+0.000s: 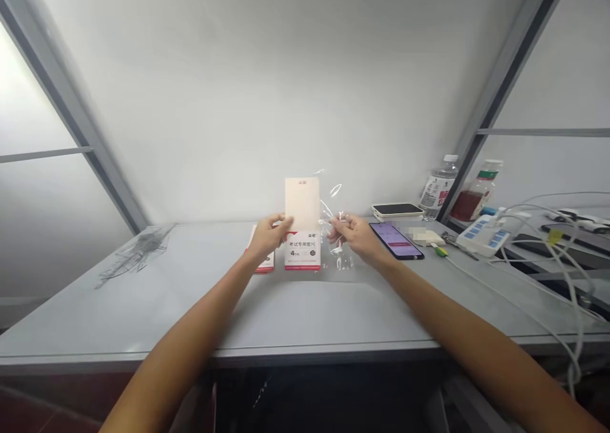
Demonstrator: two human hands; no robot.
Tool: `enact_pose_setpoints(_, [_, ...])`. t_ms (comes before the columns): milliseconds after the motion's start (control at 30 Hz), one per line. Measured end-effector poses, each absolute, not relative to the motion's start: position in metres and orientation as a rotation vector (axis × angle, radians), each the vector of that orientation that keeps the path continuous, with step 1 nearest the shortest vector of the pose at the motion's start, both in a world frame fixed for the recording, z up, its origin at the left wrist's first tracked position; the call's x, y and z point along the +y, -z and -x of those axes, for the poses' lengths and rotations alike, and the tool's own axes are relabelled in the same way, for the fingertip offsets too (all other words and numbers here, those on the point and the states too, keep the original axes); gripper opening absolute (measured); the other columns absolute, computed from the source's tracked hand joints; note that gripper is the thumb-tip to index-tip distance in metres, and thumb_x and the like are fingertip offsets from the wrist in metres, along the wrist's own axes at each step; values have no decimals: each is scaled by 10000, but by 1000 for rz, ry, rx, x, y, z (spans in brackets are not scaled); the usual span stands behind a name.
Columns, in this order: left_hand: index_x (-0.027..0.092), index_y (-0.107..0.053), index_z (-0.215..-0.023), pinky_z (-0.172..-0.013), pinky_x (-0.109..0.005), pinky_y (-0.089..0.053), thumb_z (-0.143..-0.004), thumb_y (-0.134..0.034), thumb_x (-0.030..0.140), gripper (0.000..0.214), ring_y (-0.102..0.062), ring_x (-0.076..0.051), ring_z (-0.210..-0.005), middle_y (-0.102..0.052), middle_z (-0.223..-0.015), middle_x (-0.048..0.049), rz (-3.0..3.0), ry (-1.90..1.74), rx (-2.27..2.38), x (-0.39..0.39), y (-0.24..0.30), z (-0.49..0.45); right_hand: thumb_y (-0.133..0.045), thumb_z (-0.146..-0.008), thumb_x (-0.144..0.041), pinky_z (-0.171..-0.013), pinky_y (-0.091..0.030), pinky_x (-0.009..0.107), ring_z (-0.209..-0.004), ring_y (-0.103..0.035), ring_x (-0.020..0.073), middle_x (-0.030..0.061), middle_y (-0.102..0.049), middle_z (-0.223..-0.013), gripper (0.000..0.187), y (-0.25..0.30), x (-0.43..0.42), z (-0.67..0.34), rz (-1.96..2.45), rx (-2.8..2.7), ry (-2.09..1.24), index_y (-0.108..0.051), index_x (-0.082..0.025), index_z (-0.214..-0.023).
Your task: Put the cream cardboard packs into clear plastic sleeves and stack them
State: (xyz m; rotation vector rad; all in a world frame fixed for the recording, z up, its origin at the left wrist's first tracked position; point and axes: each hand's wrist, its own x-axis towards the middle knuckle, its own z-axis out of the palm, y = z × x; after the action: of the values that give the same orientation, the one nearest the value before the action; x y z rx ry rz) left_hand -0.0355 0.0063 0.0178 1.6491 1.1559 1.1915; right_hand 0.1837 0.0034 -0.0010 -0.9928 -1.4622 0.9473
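In the head view, the ruler-set packet (303, 252), cream above with a white, red-edged printed panel below, stands upright in front of the person, over the middle of the surface (166, 306). The left hand (269, 235) is closed in a pinch on the packet's left edge, thumb across its front. The right hand (353, 233) has thumb and fingertips drawn together on a clear plastic bag (339, 259), which spreads along the packet's right side; whether the packet's right edge lies inside the film or only against it cannot be told. A similar red-and-white packet (265, 266) lies on the surface beside it, partly covered by the left hand. To the right of the right hand lies a smartphone (395, 241) with a lit screen, and farther right is a white power strip (486, 233). The step in hand appears to be bringing packet and bag together or parting them; a single moment does not settle which. Either way, the next move seems to call for a steady left pinch that does not bend the packet, with the right fingers keeping the thin film spread so that it does not cling or snag on the packet's corners.
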Motion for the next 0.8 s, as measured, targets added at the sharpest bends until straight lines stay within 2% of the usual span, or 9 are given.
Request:
enact_pose_setpoints(100, [179, -436, -641, -408, -189, -291, -782, -440, 475, 327, -386, -61, -430, -456, -537, 26, -1728, -1116, 1486, 19, -25, 59, -616, -734, -465, -409, -405, 199, -467, -550, 104, 32, -636, -613, 329, -1, 17, -207, 1077, -1376, -838, -532, -157, -811])
enact_pose_setpoints(167, [186, -457, -665, -452, -199, -339, -793, -394, 441, 293, -462, -84, -491, -535, -613, 2, -1877, -770, 1844, 29, -25, 77, -607, -750, -428, -386, -359, 193, -426, -487, 80, 34, -647, -645, 315, 2, 26, -223, 1194, -1379, -785, -533, -154, -888])
enact_pose_setpoints(267, [180, -484, -607, -500, -245, -362, -725, -484, 380, 233, -541, -151, -570, -591, -652, -46, -1867, -542, 2044, 42, -17, 100, -506, -813, -411, -412, -350, 212, -417, -438, 75, 49, -675, -732, 330, 14, 38, -241, 1520, -1544, -663, -524, -153, -1018])
enact_pose_setpoints(333, [178, -498, -556, -534, -285, -379, -672, -541, 367, 226, -575, -212, -614, -602, -638, -78, -1840, -388, 2142, 48, -10, 109, -511, -798, -387, -451, -370, 238, -487, -504, 117, 73, -677, -739, 336, 23, 45, -249, 1638, -1561, -622, -537, -130, -1013])
enact_pose_setpoints(433, [178, -523, -556, -586, -330, -400, -647, -566, 382, 226, -600, -273, -690, -620, -669, -107, -1818, -246, 2242, 52, -4, 112, -628, -688, -370, -592, -417, 286, -774, -594, 229, 125, -666, -821, 356, 34, 52, -255, 1785, -1553, -530, -582, -118, -936])
enact_pose_setpoints(533, [178, -551, -609, -611, -352, -409, -658, -554, 414, 241, -606, -285, -715, -630, -699, -114, -1819, -170, 2313, 51, -9, 110, -609, -686, -469, -688, -419, 343, -945, -567, 312, 183, -633, -962, 400, 35, 51, -257, 2005, -1643, -350, -601, -117, -876])
enact_pose_setpoints(633, [178, -570, -650, -597, -336, -412, -700, -500, 465, 300, -608, -257, -687, -635, -704, -110, -1844, -148, 2338, 45, -20, 111, -447, -780, -542, -693, -420, 378, -923, -579, 331, 208, -627, -972, 470, 25, 45, -258, 2164, -1800, -137, -608, -106, -855])
enact_pose_setpoints(733, [182, -569, -650, -552, -301, -406, -728, -443, 533, 381, -596, -211, -617, -639, -681, -87, -1877, -270, 2248, 39, -29, 115, -448, -798, -474, -691, -420, 376, -911, -583, 322, 189, -639, -960, 403, 11, 38, -257, 2121, -1861, -88, -622, -118, -867])
enact_pose_setpoints(800, [185, -560, -645, -522, -274, -400, -733, -422, 570, 419, -581, -175, -575, -640, -696, -66, -1915, -434, 2110, 37, -31, 115, -472, -797, -372, -704, -419, 333, -926, -583, 276, 138, -653, -972, 297, 3, 33, -252, 2026, -1901, -108, -627, -148, -917])
